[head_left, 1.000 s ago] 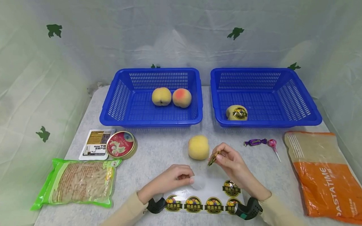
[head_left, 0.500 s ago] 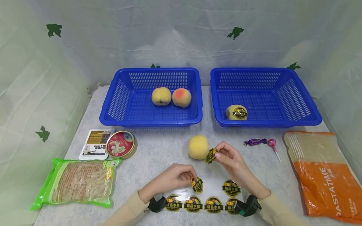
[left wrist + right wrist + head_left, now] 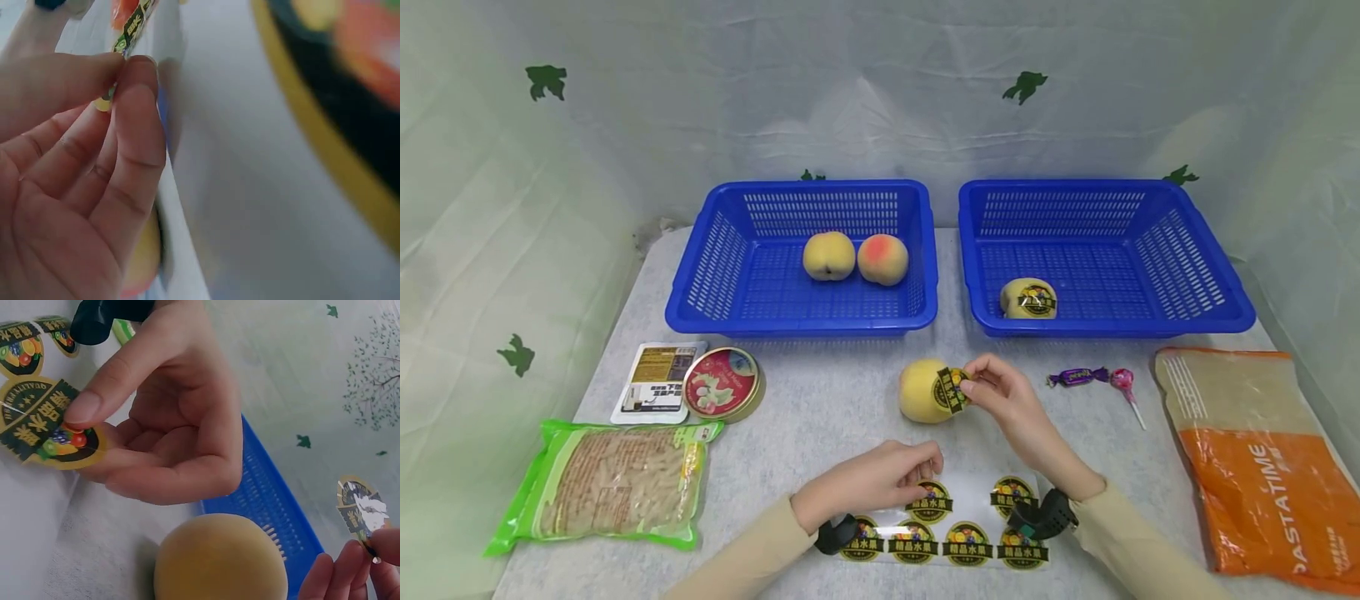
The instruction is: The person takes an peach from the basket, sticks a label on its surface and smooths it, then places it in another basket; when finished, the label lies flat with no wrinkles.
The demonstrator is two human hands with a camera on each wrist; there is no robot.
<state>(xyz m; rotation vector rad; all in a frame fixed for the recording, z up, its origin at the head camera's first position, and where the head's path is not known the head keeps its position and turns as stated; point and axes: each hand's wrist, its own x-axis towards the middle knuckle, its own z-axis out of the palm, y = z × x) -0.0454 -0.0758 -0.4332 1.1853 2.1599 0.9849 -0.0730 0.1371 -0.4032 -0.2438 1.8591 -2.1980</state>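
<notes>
My right hand (image 3: 1011, 408) pinches the edge of a black and gold fruit sticker (image 3: 951, 390), which overlaps the right side of a yellow peach (image 3: 919, 392) in the head view. In the right wrist view that sticker (image 3: 361, 509) appears apart from the peach (image 3: 219, 559). Low over the sticker sheet (image 3: 970, 508), my left hand (image 3: 883, 479) holds a second sticker (image 3: 929, 502) between thumb and index finger. The right wrist view shows this second sticker (image 3: 50, 422) bent slightly. From the left wrist view, the left hand's fingers (image 3: 137, 125) pinch it nearly edge-on.
Behind stand two blue baskets: the left basket (image 3: 801, 325) holds two peaches, the right basket (image 3: 1112, 325) one stickered peach (image 3: 1028, 298). A green bag (image 3: 617, 483), round tin (image 3: 721, 383) and white pack (image 3: 655, 383) lie left; candy (image 3: 1077, 377), lollipop (image 3: 1122, 381) and orange bag (image 3: 1262, 467) lie right.
My right hand has moved up beside the peach, its sticker now turned face outward. The left hand's sticker has turned from its white back to its printed face and lowered toward the sheet.
</notes>
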